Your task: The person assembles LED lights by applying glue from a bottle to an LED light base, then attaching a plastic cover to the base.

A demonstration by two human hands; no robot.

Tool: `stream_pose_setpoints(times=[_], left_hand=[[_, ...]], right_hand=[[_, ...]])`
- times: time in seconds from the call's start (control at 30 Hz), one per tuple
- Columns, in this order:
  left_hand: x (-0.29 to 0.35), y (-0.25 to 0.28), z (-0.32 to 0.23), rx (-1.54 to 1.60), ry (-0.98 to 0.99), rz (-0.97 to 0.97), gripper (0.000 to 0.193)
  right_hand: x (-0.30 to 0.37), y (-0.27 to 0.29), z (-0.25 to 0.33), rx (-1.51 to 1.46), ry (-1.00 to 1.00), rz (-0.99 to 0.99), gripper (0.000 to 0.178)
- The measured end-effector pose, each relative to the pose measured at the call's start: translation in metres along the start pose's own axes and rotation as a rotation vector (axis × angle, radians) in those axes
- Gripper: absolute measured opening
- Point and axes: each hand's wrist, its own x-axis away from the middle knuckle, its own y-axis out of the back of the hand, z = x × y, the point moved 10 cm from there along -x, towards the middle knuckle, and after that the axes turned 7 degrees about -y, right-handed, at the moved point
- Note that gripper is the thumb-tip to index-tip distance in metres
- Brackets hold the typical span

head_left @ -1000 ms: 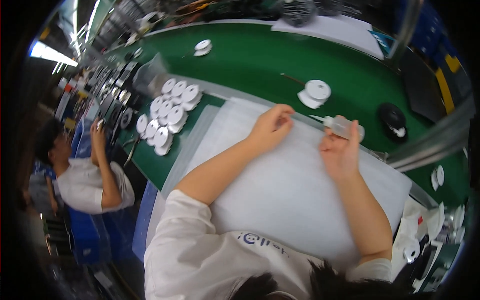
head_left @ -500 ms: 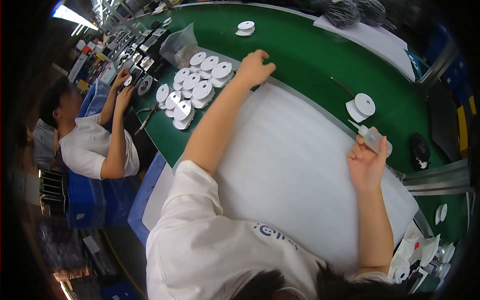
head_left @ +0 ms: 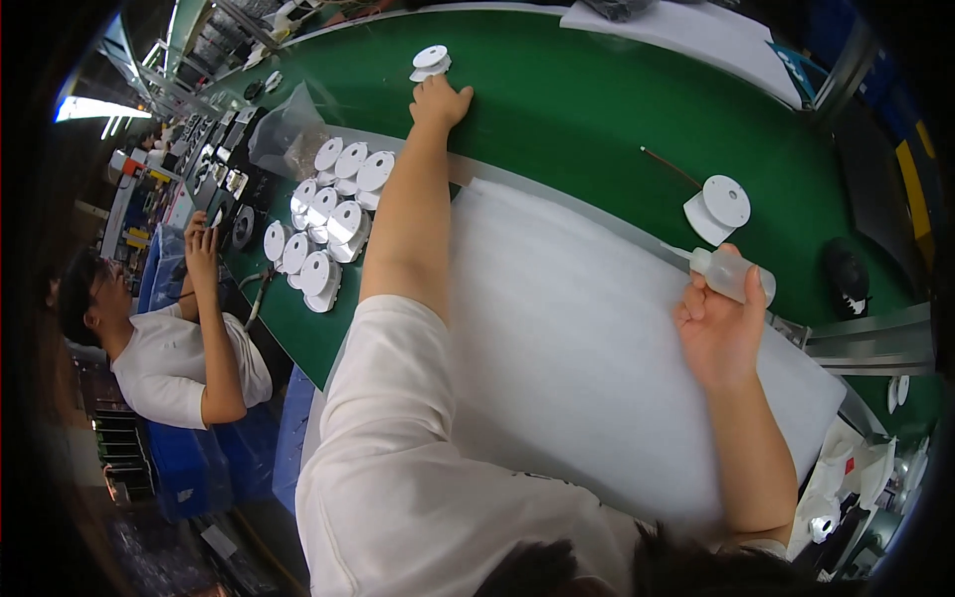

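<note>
The left hand (head_left: 439, 102) is stretched far out over the green table (head_left: 597, 109), fingers curled down on the surface and just touching a small white round part (head_left: 430, 62) that lies near the far edge. Whether it grips that part I cannot tell; the fingers are narrow and bent. The right hand (head_left: 718, 333) is closed around a clear squeeze bottle (head_left: 731, 275), whose thin nozzle points left, over the right end of the white foam sheet (head_left: 557, 338).

The sheet covers the near half of the table and its middle is bare, giving open room between the 2 forearms. Its far edge runs diagonally from beneath the left forearm toward the right hand. Just beyond that edge lies another white disc part (head_left: 718, 206) with a thin brown stick (head_left: 671, 167) beside it, and a black object (head_left: 847, 277) sits near the table's right rim. Left of the left arm a cluster of white discs (head_left: 328, 229) crowds the table's left edge, with a clear plastic bag (head_left: 282, 134) behind it. A co-worker (head_left: 169, 348) sits beyond that edge, well apart.
</note>
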Motion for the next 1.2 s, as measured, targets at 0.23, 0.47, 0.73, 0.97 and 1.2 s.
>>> stream_pose_setpoints(times=[0.23,0.47,0.73,0.97,1.2], left_hand=[[-0.002,-0.002,-0.008,0.044,0.004,-0.037,0.057],[0.034,0.047,-0.013,0.311,0.297,-0.215,0.078],[0.065,0.041,-0.035,0.151,0.260,0.224,0.066],[0.083,0.053,-0.076,0.259,0.016,0.162,0.068],[0.190,0.098,-0.135,1.644,-0.092,0.006,0.060]], right_hand=[[0.005,0.005,0.000,-0.015,0.005,0.010,0.039],[0.011,-0.003,0.006,0.016,0.026,-0.031,0.038],[0.007,-0.005,0.002,0.082,0.034,0.005,0.036],[0.009,-0.010,0.003,0.077,0.054,-0.017,0.039],[0.006,-0.010,0.004,0.017,0.054,-0.037,0.039]])
